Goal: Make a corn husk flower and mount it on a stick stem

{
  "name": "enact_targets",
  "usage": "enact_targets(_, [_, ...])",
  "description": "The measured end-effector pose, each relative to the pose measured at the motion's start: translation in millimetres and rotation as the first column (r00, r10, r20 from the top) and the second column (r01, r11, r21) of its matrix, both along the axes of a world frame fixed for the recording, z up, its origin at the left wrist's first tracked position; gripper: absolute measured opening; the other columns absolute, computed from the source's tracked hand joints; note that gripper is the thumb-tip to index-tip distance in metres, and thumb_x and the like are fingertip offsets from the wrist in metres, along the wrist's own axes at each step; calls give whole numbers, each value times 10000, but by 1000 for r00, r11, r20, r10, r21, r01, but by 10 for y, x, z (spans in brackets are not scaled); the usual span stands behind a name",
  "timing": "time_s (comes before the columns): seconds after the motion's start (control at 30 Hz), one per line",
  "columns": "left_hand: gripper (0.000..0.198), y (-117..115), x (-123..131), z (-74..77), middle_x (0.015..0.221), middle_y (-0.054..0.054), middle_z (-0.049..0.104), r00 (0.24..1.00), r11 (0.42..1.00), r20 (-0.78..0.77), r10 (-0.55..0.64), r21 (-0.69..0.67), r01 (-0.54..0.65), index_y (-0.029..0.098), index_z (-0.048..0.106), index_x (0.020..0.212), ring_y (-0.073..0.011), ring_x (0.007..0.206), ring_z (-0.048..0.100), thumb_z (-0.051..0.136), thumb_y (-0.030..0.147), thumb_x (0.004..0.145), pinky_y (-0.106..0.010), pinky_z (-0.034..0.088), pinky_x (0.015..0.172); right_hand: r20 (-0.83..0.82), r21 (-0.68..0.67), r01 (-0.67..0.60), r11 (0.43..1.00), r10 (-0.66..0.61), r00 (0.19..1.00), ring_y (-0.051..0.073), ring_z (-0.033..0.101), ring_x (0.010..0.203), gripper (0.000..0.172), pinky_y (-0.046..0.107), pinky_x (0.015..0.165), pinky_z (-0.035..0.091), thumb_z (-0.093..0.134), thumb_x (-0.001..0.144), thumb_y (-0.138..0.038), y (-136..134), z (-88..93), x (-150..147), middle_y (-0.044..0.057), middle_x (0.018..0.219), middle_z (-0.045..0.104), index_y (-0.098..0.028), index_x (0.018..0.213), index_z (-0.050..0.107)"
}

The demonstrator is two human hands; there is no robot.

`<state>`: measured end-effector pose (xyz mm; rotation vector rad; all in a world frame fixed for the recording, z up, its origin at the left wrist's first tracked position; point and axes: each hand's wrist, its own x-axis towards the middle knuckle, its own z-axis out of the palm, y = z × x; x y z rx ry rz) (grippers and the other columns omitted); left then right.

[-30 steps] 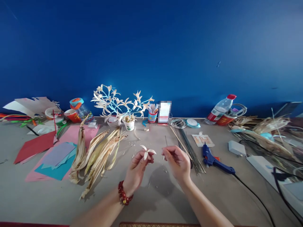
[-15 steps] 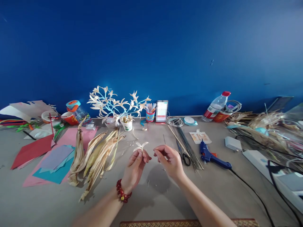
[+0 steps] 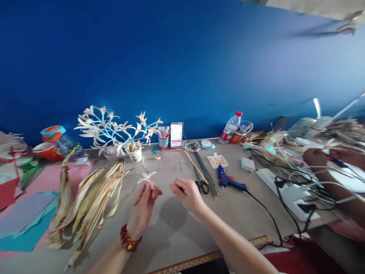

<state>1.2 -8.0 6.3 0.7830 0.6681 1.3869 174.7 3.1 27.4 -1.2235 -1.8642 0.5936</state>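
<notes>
My left hand (image 3: 145, 201), with a red bead bracelet on its wrist, pinches a small pale husk flower (image 3: 147, 177) whose petals spread above the fingertips. Just to its right, my right hand (image 3: 188, 194) is closed with its fingertips together. Whatever it may hold is too small to make out. The two hands are apart over the grey table (image 3: 173, 243). Beyond them stands a white cup (image 3: 134, 154) with blue stems that carry many similar flowers. Dried corn husks (image 3: 94, 209) lie left of my left hand.
Scissors (image 3: 202, 186), dark wires (image 3: 209, 177) and a blue glue gun (image 3: 229, 182) lie on the right. A power strip (image 3: 288, 198) with cables is farther right, near another person's hands (image 3: 316, 160). Coloured paper (image 3: 25, 238) covers the left; a bottle (image 3: 230, 127) stands behind.
My view has swung to the right, so the table's things appear farther left, and another person's hands have come into view. The flower stays in my left hand; my right hand remains closed.
</notes>
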Motion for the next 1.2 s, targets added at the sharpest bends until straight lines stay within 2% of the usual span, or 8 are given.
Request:
enact_targets(0.2, [267,58,-53,-55,673,41,431,990,989,10,142,40,-142,186,535,760,-106,644,434,672,381,881,-248,440,668,256,30,-85,996,75,964,175,664,820,265,267,703,515,599,834,-155,-187,-94,602,84,1069,703,-218,1080,679])
enact_targets(0.3, [269,44,-39,-40,677,40,443,991,990,9,136,45,-136,193,519,767,-110,647,437,668,384,883,-252,438,663,302,187,116,975,-169,938,236,678,967,173,382,867,524,555,894,-192,-246,-118,1198,93,1044,731,-225,877,724])
enact_targets(0.43, [244,2,-2,1,675,41,446,994,993,22,111,42,-112,195,517,782,-108,646,433,652,360,901,-249,432,663,594,203,433,878,-462,659,324,602,1144,429,461,958,470,607,772,-146,-216,-180,1946,129,1270,646,-209,1193,663])
enact_targets(0.53, [246,-16,12,13,664,43,445,995,994,20,96,47,-96,194,522,775,-108,638,435,647,362,906,-255,436,666,740,65,482,874,-366,565,295,636,1053,505,388,875,497,599,743,-112,-158,-302,2188,128,1227,642,-192,1241,634])
enact_targets(0.73, [254,-15,3,0,666,44,450,996,995,28,90,50,-91,193,518,770,-104,630,442,639,366,913,-262,434,676,730,164,488,857,-439,525,283,622,1000,390,352,796,498,554,793,-144,-58,-414,2137,146,1170,606,-151,1174,637])
enact_targets(0.93, [270,-17,8,-38,678,32,482,999,998,19,48,51,-48,179,536,752,-99,626,446,633,370,916,-260,408,664,347,0,525,851,-492,798,218,633,706,255,312,608,476,554,790,-267,-2,-283,2122,74,887,681,-192,1023,626])
enact_targets(1.07, [267,-30,37,-72,647,33,489,999,999,16,32,-1,-32,175,569,782,-106,626,472,648,401,900,-268,403,665,-173,-210,285,935,-322,931,137,451,416,285,266,440,378,574,870,-455,-137,-204,1715,-37,500,498,-180,936,606])
enact_targets(1.2, [279,-62,70,-43,617,39,486,1000,998,-10,27,-64,-28,180,559,770,-111,626,490,638,413,901,-273,398,685,-304,-138,18,990,-59,951,128,471,458,305,282,474,446,600,884,-466,-429,-154,1029,44,712,657,-193,1019,615])
